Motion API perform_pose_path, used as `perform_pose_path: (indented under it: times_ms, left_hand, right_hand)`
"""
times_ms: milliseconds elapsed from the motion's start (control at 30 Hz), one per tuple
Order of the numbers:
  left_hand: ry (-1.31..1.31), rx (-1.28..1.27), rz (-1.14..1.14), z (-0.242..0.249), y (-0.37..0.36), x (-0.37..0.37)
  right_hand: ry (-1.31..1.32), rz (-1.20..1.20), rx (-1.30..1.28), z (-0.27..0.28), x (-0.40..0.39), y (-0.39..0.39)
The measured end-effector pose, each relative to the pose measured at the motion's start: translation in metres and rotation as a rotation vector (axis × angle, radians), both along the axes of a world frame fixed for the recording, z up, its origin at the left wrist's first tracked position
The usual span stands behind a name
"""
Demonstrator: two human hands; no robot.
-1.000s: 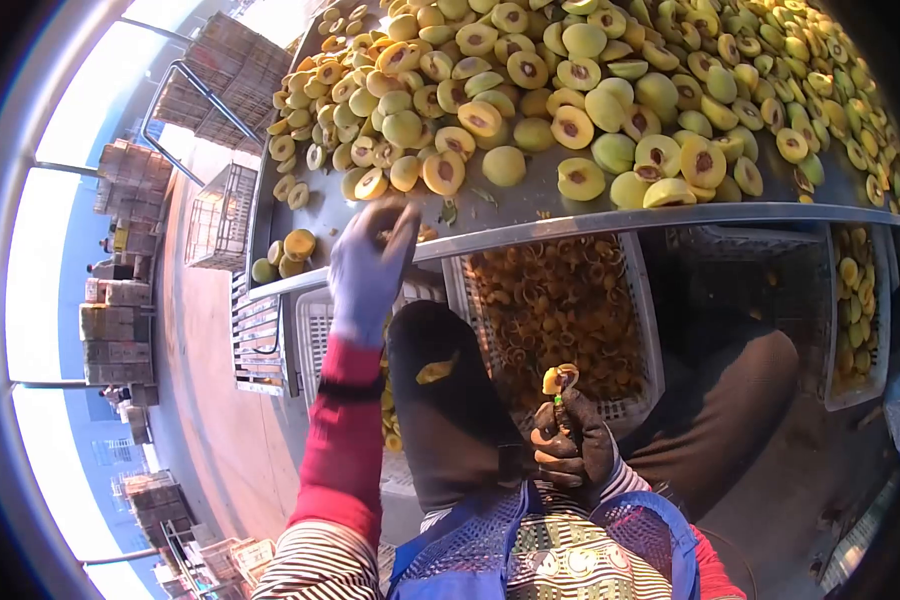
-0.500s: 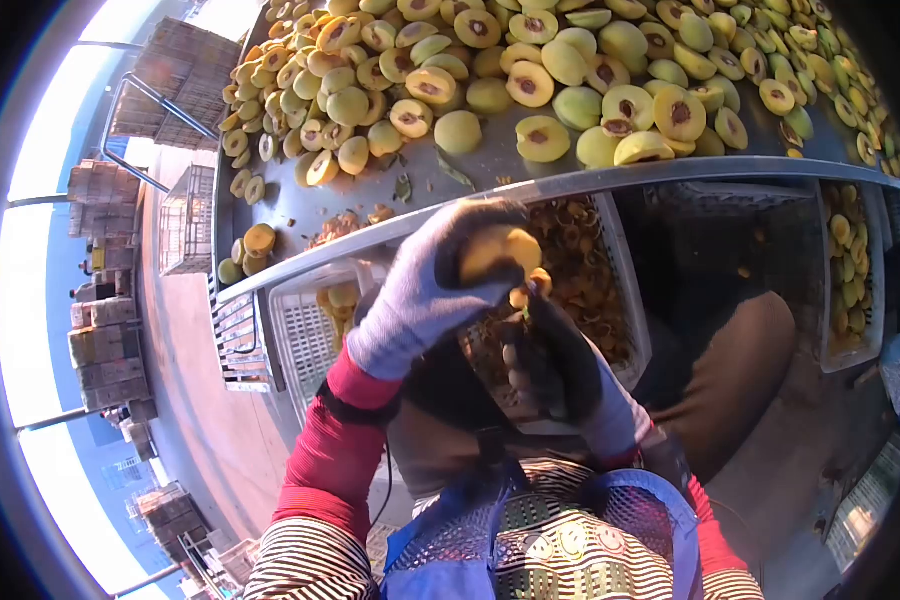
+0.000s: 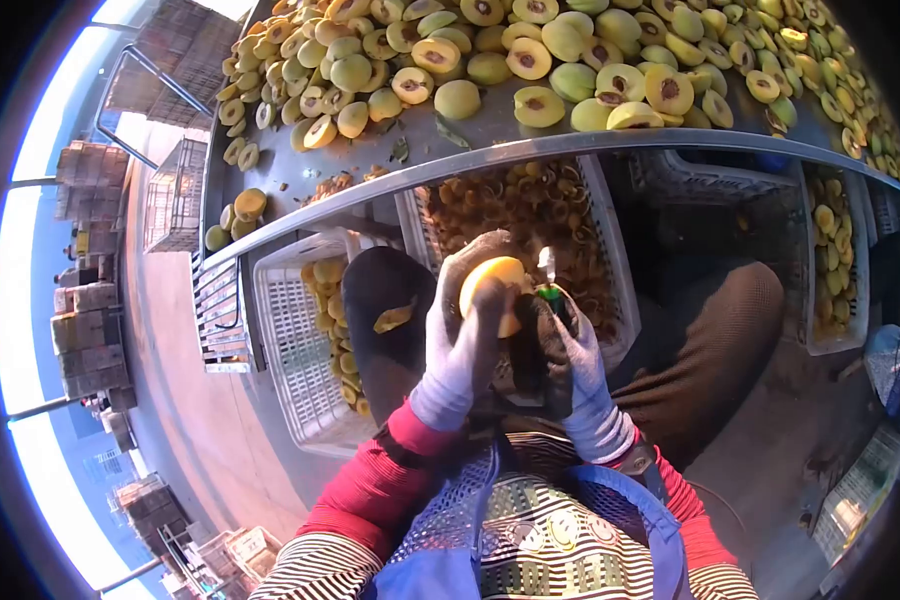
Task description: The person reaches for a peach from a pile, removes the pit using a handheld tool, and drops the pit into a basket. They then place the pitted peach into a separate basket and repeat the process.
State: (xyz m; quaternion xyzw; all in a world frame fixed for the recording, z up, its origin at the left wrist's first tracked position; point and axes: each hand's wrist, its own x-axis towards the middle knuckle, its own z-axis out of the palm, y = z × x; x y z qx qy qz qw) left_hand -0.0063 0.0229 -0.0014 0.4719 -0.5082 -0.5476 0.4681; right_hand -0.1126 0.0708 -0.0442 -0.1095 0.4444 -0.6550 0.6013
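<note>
My left hand, in a pale glove with dark palm and fingers, is wrapped round a yellow peach half. Its thumb presses on the fruit. Close beside it, my right hand, gloved alike, grips a small green-handled tool. The tool's short metal tip points up and away, with a pale bit at its end. It is apart from the peach. Below both hands lies my lap, and behind them a crate of peach scraps.
A metal table heaped with halved peaches spans the far side, its raised rim facing me. White crates holding peaches stand at left and right. A peel scrap lies on my left knee. Stacked crates stand far left.
Both hands have come down closer to my lap, and the tool has moved off the peach to its right. Its green handle and metal tip now show. The view has shifted slightly.
</note>
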Motion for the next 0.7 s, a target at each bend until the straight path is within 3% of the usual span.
perform_pose_path:
  times_ms: [100, 133, 200, 267, 333, 467, 533, 700]
  left_hand:
    - [0.095, 0.065, 0.114, -0.004, 0.005, 0.001]
    - [0.072, 0.027, 0.108, -0.005, 0.006, -0.001]
    - [-0.038, -0.028, 0.085, -0.004, 0.012, -0.004]
    - [0.057, 0.106, 0.096, 0.000, 0.019, -0.009]
    - [0.004, 0.072, 0.083, -0.007, 0.021, -0.006]
    - [0.008, 0.005, 0.040, -0.011, 0.023, -0.004]
    - [0.044, 0.050, 0.041, -0.009, 0.022, -0.007]
    - [0.072, 0.077, 0.054, -0.007, 0.022, -0.015]
  right_hand:
    - [0.441, 0.358, -0.113, 0.014, -0.019, 0.006]
    - [0.443, 0.366, -0.115, 0.016, -0.017, 0.009]
    - [1.048, 0.269, -0.334, 0.017, -0.013, 0.020]
    - [1.035, 0.308, -0.292, -0.002, -0.012, 0.027]
    - [0.879, 0.473, -0.132, -0.007, -0.011, 0.035]
    - [0.761, 0.530, -0.112, 0.003, -0.011, 0.038]
    - [0.793, 0.309, -0.345, 0.007, -0.009, 0.036]
    - [0.966, 0.211, -0.433, 0.000, -0.009, 0.037]
